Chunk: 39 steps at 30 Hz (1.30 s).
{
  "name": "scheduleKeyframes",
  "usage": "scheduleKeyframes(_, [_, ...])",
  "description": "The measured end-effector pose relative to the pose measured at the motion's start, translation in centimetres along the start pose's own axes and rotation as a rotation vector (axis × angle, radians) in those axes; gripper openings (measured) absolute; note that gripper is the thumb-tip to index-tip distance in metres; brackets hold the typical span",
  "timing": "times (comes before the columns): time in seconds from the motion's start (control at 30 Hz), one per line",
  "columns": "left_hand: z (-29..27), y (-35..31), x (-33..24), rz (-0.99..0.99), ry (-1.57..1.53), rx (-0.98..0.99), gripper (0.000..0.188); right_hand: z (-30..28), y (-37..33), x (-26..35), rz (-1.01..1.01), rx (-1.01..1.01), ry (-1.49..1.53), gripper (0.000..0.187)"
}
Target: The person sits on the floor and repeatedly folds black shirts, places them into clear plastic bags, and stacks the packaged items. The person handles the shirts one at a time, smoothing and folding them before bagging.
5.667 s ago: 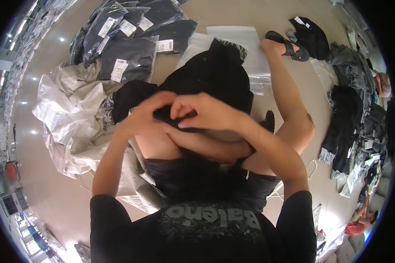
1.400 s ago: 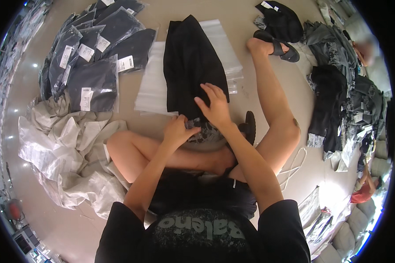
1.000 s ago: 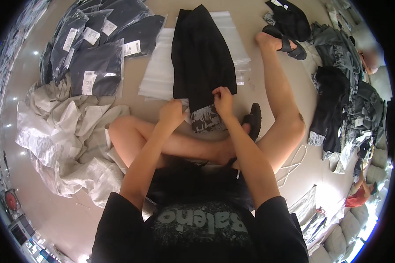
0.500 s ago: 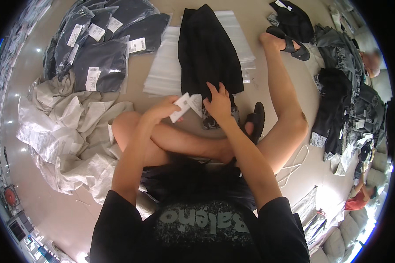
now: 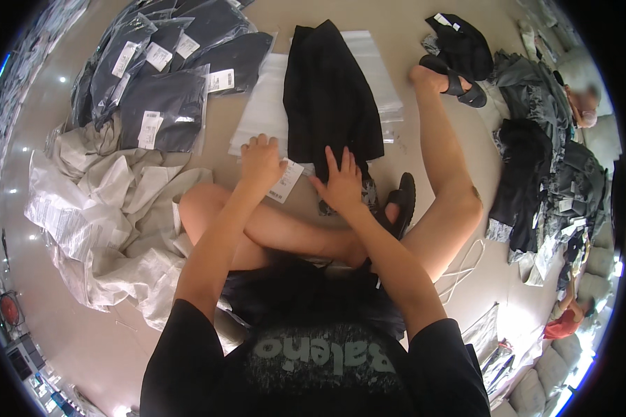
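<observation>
**White hang tag (image 5: 283, 182) at the left thumb, right hand (image 5: 342, 182) spread on a black garment (image 5: 332, 97)**

At the far left, a crumpled beige woven sheet (image 5: 111, 233) lies heaped on the floor beside the person's bent leg. Above it, dark garments in clear bags (image 5: 163, 104) overlap in a loose pile, their white labels facing up, which leaves the labels easy to see.

The left hand (image 5: 261, 163) comes next, its fingers bent and their tips at the edge of the translucent plastic sheets (image 5: 263, 94). The tag slants from beside its thumb toward the garment; I cannot tell whether the thumb pinches it or only lies across it.

The black garment is laid lengthwise in front of the person, on top of the plastic sheets, its narrower end pointing away. That position puts its near end, where grey patterned fabric (image 5: 368, 193) shows, within reach of both hands. The right hand lies there palm down, fingers straight and parted, gripping nothing; the flat contact probably steadies the cloth.

Farther right, the person's outstretched leg ends in a black sandal (image 5: 459, 85), with another black garment bearing a white tag just beyond. At the far right, dark and patterned garments (image 5: 525, 174) lie heaped, apart from the bagged ones.
</observation>
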State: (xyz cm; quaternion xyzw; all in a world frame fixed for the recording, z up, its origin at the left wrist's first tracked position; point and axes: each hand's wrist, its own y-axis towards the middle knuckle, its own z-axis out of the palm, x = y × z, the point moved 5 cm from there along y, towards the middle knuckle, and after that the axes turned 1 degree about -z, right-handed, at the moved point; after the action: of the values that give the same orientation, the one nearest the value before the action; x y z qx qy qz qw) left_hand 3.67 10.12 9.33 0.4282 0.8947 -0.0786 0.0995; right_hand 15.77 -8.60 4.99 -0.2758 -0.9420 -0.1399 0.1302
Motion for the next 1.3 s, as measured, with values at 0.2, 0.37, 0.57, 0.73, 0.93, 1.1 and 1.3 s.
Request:
scheduleKeyframes(0.2, [1.1,7.1,-4.4,0.273,-0.298,-0.36,0.025,-4.4,9.0,-1.2,-0.001,-0.006,0.161,0.021])
scheduleKeyframes(0.37, [2.7,11.4,-9.5,0.388,-0.267,-0.354,0.039,-3.2,23.8,-9.7,0.079,-0.053,0.518,0.043])
scheduleKeyframes(0.57, [6.1,11.9,-10.0,0.414,-0.142,-0.261,0.045,1.7,36.4,-11.1,0.28,0.087,0.372,0.099])
scheduleKeyframes(0.73, [6.2,12.4,-11.4,0.459,-0.165,-0.194,0.044,4.1,41.5,-14.8,0.304,0.274,0.392,0.073])
scheduleKeyframes(0.93, [5.9,13.6,-8.8,0.402,-0.17,-0.225,0.041,-11.0,36.6,-6.7,-0.141,0.616,0.774,0.021])
scheduleKeyframes(1.1, [5.9,12.0,-8.8,0.581,-0.187,-0.291,0.042,-18.5,23.2,-6.2,-0.48,0.964,0.44,0.024])
scheduleKeyframes(1.3, [3.9,4.9,-2.7,0.462,-0.401,0.014,0.046,-14.0,9.5,-10.0,-0.722,0.996,-0.014,0.039])
